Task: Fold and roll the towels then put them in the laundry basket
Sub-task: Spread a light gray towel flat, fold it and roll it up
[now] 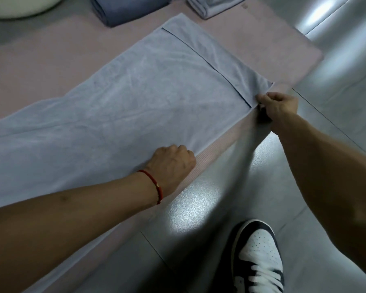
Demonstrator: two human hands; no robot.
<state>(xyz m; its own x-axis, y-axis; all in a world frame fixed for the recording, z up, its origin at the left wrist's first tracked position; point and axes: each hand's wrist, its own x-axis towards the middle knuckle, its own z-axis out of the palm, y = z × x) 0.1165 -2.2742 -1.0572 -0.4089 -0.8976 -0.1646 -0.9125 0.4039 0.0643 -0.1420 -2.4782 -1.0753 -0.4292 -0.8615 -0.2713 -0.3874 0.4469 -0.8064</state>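
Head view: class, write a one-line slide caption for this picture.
Both hands, left and right, grip the near edge of a pale towel spread on a pink mat.

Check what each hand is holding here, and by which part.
Both hold the spread light blue towel. The right hand pinches its near right corner, beside the folded-over strip. The left hand grips its near long edge with curled fingers.

You see three towels, one spread and two folded, one mat, two hands, one shoe, one bracelet.
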